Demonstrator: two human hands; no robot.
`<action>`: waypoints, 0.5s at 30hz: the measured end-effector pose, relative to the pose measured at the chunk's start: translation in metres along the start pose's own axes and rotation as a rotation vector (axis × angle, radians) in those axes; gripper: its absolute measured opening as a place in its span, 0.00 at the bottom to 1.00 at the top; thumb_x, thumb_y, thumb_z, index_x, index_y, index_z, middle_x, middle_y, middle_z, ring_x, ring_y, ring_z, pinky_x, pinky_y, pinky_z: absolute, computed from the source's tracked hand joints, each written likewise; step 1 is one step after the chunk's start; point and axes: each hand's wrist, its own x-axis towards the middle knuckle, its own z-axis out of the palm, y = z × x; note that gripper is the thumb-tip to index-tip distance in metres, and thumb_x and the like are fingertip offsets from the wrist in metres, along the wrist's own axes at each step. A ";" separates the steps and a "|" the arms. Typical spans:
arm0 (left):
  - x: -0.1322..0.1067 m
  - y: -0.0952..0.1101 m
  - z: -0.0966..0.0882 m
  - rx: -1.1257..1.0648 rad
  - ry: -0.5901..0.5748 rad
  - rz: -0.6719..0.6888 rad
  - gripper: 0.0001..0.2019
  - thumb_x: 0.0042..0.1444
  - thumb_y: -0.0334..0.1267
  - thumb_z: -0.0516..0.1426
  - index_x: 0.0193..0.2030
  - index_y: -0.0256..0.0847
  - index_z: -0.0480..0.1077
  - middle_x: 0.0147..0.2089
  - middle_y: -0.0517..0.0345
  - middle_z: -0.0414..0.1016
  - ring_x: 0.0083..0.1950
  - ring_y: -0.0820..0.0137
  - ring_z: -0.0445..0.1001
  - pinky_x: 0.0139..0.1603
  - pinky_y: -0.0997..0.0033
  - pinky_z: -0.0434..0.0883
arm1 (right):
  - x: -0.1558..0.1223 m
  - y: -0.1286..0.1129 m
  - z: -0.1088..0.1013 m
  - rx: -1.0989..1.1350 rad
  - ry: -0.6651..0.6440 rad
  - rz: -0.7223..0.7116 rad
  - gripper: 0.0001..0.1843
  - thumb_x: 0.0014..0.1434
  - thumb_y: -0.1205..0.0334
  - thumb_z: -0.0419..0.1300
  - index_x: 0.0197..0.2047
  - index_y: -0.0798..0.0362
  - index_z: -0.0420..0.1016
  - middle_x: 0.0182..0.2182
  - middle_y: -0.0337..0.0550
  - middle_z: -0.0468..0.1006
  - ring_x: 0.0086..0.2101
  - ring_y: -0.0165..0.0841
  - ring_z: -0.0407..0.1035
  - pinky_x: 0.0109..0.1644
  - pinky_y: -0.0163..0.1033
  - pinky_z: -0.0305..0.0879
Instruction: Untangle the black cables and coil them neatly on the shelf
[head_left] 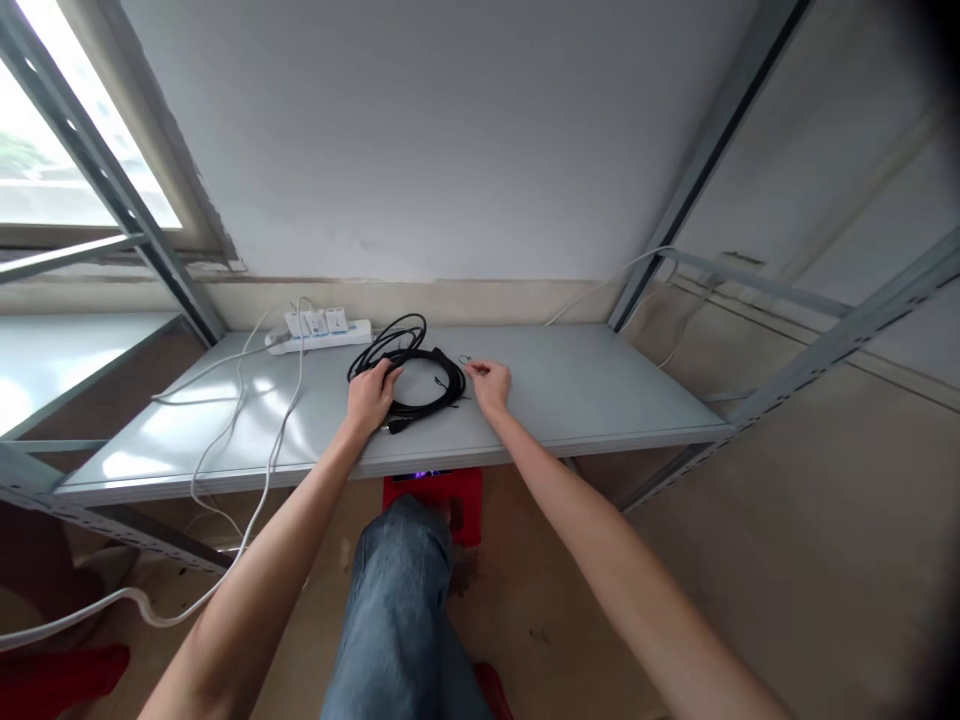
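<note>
A coil of black cable (pixel 422 372) lies on a grey metal shelf (pixel 592 385), its plug end near the front edge. My left hand (pixel 373 392) rests on the left side of the coil, fingers curled over the cable. Beside the coil's right edge, my right hand (pixel 490 383) has its fingers pinched together on something small that I cannot make out.
A white power strip (pixel 319 331) with chargers sits at the back left, and its white cords (pixel 247 420) trail over the shelf's front edge to the floor. A red stool (pixel 442 497) stands under the shelf. Grey rack uprights (pixel 690 170) frame both sides.
</note>
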 end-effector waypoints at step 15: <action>-0.007 -0.005 0.000 -0.243 0.272 -0.141 0.14 0.77 0.48 0.43 0.48 0.46 0.64 0.34 0.53 0.75 0.36 0.59 0.78 0.40 0.63 0.68 | 0.017 0.028 -0.099 -0.331 -0.100 -0.047 0.05 0.57 0.63 0.61 0.30 0.48 0.70 0.29 0.42 0.78 0.32 0.38 0.70 0.43 0.42 0.63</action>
